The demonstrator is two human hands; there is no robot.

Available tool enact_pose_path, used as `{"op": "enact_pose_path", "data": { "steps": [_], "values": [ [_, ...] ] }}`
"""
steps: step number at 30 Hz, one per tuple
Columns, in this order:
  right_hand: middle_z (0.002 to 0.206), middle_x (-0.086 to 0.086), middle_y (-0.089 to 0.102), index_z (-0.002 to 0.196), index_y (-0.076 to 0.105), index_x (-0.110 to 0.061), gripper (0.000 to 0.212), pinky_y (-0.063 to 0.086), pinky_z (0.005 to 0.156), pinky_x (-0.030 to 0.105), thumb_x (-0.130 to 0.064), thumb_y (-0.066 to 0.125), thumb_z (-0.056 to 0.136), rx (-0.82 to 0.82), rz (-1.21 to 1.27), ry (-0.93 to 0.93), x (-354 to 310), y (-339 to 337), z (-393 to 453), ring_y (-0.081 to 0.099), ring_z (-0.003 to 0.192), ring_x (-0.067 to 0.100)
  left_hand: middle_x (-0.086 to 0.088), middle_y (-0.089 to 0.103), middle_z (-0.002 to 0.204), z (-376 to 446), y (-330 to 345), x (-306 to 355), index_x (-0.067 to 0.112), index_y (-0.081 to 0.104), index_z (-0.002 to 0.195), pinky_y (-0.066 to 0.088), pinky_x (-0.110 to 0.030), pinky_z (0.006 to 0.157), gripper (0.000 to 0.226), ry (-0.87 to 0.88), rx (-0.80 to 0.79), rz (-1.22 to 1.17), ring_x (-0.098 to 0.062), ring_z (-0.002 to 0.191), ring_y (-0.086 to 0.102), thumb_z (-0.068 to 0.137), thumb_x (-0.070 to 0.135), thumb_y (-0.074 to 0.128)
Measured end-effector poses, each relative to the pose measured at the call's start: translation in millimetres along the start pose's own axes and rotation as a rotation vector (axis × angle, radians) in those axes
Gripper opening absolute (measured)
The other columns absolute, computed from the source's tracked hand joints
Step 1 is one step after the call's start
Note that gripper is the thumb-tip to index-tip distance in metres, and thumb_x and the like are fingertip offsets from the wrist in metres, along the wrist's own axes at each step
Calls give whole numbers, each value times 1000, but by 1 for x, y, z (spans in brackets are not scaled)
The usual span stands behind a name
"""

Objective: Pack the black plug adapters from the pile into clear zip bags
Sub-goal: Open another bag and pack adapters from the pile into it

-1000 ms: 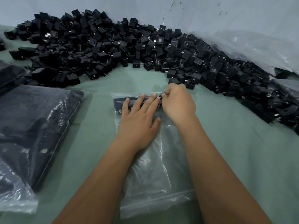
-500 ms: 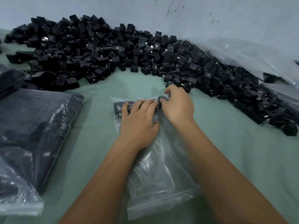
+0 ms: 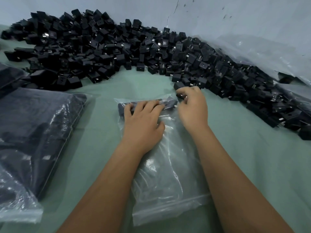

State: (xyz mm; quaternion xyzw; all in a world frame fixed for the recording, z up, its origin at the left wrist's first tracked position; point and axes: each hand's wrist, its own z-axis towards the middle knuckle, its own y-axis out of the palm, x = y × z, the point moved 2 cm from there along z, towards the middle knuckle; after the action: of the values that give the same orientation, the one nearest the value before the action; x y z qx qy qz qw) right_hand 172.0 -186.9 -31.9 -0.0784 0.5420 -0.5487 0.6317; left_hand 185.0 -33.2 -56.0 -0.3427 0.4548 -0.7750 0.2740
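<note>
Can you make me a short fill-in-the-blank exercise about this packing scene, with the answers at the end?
1. The left hand lies on the clear zip bag, which rests on a ____ cloth.
2. The right hand pinches a black ____ at the far end of that bag.
3. The pile of adapters lies along the foot of the ____.
4. The filled bags lie on the person's ____ side.

Missing words: green; adapter; wall; left
</note>
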Motion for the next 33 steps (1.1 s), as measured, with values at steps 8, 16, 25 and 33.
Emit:
{"op": "enact_pose_path", "data": {
  "steps": [8,16,25,33],
  "values": [
    [96,-4,53,83,66,-13,27,43,70,31,6,49,74,44,-31,-134,6,-1,-31,50,94,17,16,24,158,-1,3,-2,39,31,147,-6,-55,115,52,-49,-72,-2,-12,148,9,96,34,41],
    [97,0,61,117,67,-13,45,40,86,36,-3,49,77,-28,36,-231,-4,0,-33,50,94,21,2,21,161,-1,0,-2,33,41,124,-9,-58,115,35,-78,29,-42,-16,151,4,89,32,48],
    [104,-5,48,131,58,-29,53,28,92,24,-13,54,80,-49,34,-188,5,4,-31,38,99,11,-5,1,165,-1,5,-6,47,31,141,-8,-62,113,49,-123,-54,49,-19,151,-7,94,40,42],
    [136,-2,53,146,34,-29,66,40,100,29,-11,52,85,-257,275,17,10,6,-29,52,112,13,-6,29,155,-2,-8,-2,27,49,132,12,-56,112,45,-191,91,-33,-25,143,21,88,30,54]
  ]
}}
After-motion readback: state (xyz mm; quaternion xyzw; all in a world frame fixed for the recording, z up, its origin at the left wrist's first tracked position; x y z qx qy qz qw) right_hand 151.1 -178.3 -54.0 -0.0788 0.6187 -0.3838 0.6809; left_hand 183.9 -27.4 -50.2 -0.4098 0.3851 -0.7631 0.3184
